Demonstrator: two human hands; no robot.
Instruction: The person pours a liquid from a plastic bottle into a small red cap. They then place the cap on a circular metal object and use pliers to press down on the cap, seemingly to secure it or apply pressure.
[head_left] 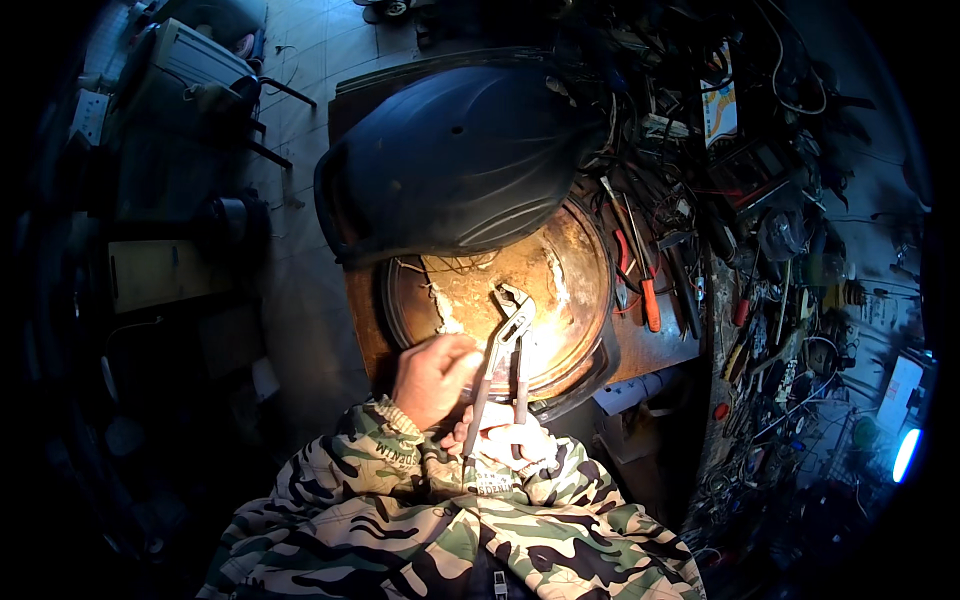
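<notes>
A pair of slip-joint pliers (517, 318) is held over the near half of a round metal pan (410, 300), with the head pointed toward the pan's middle. By the right hand (514, 440), at the pan's near edge, both handles are grasped, and they are spread somewhat apart. The jaws look slightly parted; whether anything is caught in them cannot be told. The left hand (437, 380) is held at the pan's near-left rim, fingers curled and a little blurred; whether anything is pinched there cannot be made out.

The step in hand is judged to be the handling or setting of the pliers. For any bite, the handles would need to be drawn together evenly, with the left fingers kept clear of the jaws.

A pale, ragged strand (442, 312) is seen on the pan's left part. The pan's far side is overhung by a black plastic shell (450, 160), and an orange-handled screwdriver (651, 305) is laid to its right.
</notes>
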